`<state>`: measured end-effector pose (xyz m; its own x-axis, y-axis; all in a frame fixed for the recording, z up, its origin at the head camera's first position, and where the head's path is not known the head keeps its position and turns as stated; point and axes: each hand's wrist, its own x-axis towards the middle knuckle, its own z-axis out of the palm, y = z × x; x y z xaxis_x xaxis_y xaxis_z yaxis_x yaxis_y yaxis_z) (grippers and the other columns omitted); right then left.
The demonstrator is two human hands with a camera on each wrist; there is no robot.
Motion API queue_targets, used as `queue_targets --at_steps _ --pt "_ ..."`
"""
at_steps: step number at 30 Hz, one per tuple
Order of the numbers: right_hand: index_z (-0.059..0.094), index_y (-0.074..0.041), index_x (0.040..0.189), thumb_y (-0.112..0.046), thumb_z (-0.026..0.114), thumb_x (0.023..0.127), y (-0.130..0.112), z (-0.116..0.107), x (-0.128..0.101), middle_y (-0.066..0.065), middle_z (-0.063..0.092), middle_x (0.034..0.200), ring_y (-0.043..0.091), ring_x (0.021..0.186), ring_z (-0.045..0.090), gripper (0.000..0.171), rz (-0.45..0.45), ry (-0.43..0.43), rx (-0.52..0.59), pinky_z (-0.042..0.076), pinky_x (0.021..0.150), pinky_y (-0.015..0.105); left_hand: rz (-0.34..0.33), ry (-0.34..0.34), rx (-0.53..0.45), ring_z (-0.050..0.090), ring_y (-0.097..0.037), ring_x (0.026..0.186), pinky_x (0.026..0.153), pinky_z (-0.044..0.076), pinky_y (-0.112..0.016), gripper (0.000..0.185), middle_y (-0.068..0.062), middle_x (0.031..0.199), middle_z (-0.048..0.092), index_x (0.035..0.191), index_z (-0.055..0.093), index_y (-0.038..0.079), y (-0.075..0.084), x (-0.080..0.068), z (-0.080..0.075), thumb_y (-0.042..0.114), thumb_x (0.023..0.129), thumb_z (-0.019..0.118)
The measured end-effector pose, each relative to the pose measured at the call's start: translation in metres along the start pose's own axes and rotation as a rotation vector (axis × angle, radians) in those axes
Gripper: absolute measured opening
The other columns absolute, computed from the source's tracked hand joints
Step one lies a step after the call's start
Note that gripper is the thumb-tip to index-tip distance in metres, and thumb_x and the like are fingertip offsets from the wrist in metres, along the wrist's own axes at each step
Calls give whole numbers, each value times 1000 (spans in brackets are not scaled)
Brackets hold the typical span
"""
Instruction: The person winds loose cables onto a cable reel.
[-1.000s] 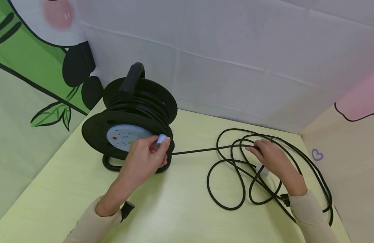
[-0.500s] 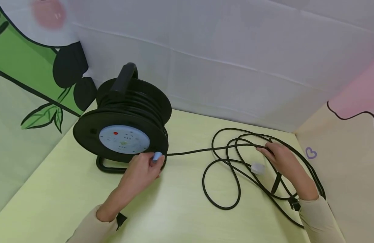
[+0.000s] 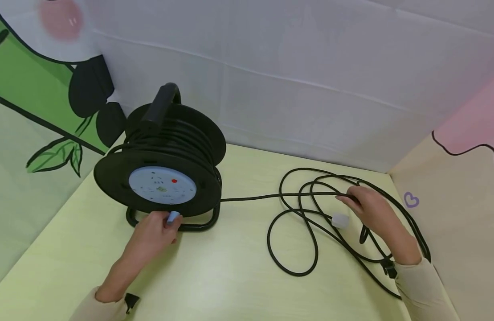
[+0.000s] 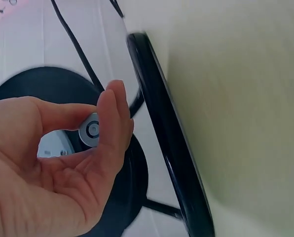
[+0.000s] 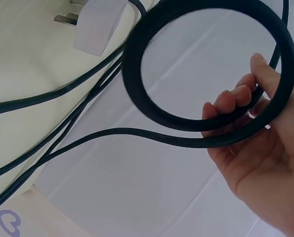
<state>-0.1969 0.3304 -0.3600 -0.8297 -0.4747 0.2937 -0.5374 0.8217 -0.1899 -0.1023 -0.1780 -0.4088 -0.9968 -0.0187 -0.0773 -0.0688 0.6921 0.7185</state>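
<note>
On table, left half: reel stands upright, socket face toward camera, axle running front to back. Cable leaves it toward 3 o'clock into loose loops. Left hand pinches knob at 6 o'clock on the face. Right hand grips cable beside plug.

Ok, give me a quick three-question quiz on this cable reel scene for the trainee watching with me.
1. True or false: the left hand pinches the reel's blue crank knob.
2. What does the right hand hold? A) the white plug B) the black cable C) nothing
3. Fill in: the white plug lies on the ____.

Key: 1 true. 2 B; its fingers curl round the black cable. 3 table, among the loose loops beside the cable reel.
</note>
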Motion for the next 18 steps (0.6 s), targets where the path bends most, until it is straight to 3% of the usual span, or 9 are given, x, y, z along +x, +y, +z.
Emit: queue_targets --at_steps 10,18 --pt "47 -15 74 -12 74 95 -6 1 1 -8 35 64 8 57 31 34 -14 -1 -40 29 54 26 -103 36 -49 65 -15 65 55 45 -28 39 -1 72 72 93 70 -3 -27 -7 -30 30 106 54" --pt "51 -12 76 -9 72 95 -14 5 2 -5 38 64 10 53 32 29 6 13 -190 27 49 28 -145 72 -125 74 -18 69 61 54 -21 47 -7 78 73 107 67 -13 -34 -11 -48 32 107 55"
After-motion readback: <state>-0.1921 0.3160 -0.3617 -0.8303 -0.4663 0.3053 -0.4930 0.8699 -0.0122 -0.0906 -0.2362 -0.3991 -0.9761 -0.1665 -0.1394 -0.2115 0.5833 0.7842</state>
